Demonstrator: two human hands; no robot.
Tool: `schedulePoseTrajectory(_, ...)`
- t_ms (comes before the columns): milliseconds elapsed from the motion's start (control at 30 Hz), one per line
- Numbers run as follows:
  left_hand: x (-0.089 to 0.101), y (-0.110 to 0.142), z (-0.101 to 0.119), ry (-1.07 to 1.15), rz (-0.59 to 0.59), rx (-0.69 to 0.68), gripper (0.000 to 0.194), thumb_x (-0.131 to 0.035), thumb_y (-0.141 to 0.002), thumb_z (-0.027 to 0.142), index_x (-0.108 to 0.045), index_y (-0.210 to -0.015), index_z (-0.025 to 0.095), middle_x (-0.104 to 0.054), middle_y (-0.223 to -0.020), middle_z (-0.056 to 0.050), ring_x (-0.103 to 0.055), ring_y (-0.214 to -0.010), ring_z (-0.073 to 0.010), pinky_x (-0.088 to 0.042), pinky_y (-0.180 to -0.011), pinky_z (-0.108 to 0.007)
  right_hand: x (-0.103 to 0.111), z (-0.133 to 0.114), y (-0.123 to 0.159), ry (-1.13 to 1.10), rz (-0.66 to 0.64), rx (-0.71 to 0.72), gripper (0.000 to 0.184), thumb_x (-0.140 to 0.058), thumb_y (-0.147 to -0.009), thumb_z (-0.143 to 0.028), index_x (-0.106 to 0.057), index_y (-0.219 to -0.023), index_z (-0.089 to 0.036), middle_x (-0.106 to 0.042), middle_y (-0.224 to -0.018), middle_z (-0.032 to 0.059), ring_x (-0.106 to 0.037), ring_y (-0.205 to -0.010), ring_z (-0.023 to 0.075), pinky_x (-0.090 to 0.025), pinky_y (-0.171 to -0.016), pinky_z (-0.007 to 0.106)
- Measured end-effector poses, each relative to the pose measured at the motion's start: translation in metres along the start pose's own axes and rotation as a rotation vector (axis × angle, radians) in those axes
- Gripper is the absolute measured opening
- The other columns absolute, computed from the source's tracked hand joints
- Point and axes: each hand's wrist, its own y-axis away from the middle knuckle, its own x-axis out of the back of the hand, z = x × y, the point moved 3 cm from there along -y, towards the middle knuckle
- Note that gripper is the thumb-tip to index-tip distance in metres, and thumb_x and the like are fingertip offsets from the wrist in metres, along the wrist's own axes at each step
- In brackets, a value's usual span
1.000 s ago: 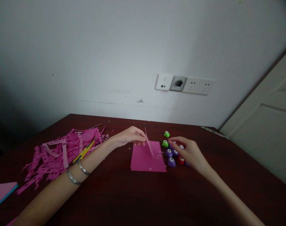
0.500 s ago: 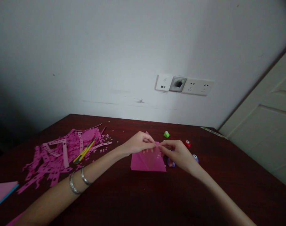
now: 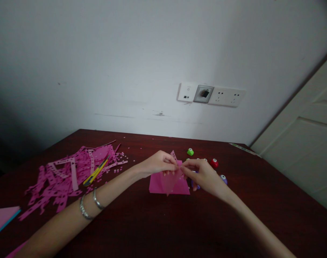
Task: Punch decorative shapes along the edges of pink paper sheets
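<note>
partly behind left hand (image 3: 158,165), pink sheet (image 3: 170,182)

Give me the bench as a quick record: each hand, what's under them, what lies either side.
Left hand: pinching a raised pink sheet
Right hand: thumb and forefinger pinched at the same sheet, beside the left fingertips
Under the hands: pink square paper flat on the table
Left side: heap of pink strips, many with holes; yellow cutter lying at its near side
Right side: green punch, red punch, purple punch; others partly hidden by the right hand
</note>
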Motion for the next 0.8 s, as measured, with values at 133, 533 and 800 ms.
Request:
schedulePoseTrajectory(133,-0.001,0.001,0.001,0.002,-0.005,0.017,0.018,-0.065,-0.068,0.029,-0.064,-0.074,0.012,-0.057,-0.061,0.0,-0.047,-0.051,-0.0065,-0.036,-0.05,-0.023,-0.001,0.001,0.0,-0.011,-0.016,-0.005,0.018,-0.051,-0.08,-0.027,-0.063,-0.077,-0.014,-0.058,-0.062,-0.0009,-0.051,-0.038,0.0052,-0.045,-0.033,0.014)
schedulePoseTrajectory(533,-0.003,0.002,0.006,0.02,-0.008,-0.024,0.01,-0.062,-0.069,0.023,-0.062,-0.069,0.013,-0.055,-0.058,0.001,-0.048,-0.052,-0.0071,-0.037,-0.051,-0.023,-0.001,-0.003,0.002,0.039,0.015,0.079,0.019,-0.049,-0.08,-0.026,-0.063,-0.075,-0.014,-0.061,-0.063,0.0004,-0.053,-0.037,0.0066,-0.044,-0.032,0.015)
schedulePoseTrajectory(800,-0.003,0.004,0.01,-0.003,-0.012,-0.032,0.014,-0.064,-0.069,0.025,-0.064,-0.071,0.012,-0.056,-0.059,0.001,-0.048,-0.053,-0.007,-0.037,-0.051,-0.022,-0.002,-0.005,0.002,0.061,0.004,0.101,0.022,-0.049,-0.082,-0.028,-0.064,-0.074,-0.014,-0.061,-0.065,0.0013,-0.053,-0.04,0.0062,-0.042,-0.034,0.015)
